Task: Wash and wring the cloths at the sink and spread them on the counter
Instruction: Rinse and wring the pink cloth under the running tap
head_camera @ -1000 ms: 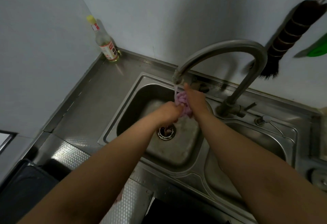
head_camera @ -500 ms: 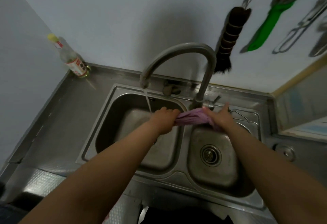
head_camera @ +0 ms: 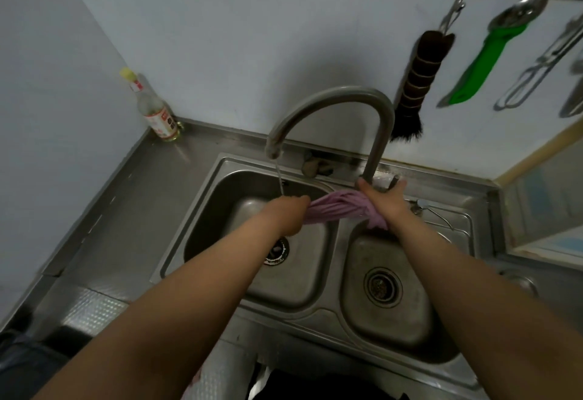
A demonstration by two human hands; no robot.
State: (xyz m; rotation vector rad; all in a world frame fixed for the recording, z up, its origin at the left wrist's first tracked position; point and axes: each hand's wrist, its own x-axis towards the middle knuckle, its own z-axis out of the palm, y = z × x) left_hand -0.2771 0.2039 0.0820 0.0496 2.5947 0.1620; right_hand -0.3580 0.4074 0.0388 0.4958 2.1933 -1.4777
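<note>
A pink cloth [head_camera: 339, 208] is stretched and twisted into a rope between my hands, over the divider of the steel double sink [head_camera: 339, 260]. My left hand [head_camera: 288, 215] grips its left end above the left basin. My right hand [head_camera: 383, 202] grips its right end, just in front of the tap's base. A thin stream of water falls from the curved tap [head_camera: 331, 99] onto my left hand.
A bottle with a yellow cap [head_camera: 156, 109] stands in the back left corner of the steel counter [head_camera: 142, 191]. A brush [head_camera: 416, 84], a green-handled tool [head_camera: 476, 65] and metal utensils hang on the wall at right. Both basins have open drains.
The cloth was bunched under the tap between both hands; now it is pulled out lengthways and twisted. My right hand has moved right toward the tap's base. The camera has shifted right.
</note>
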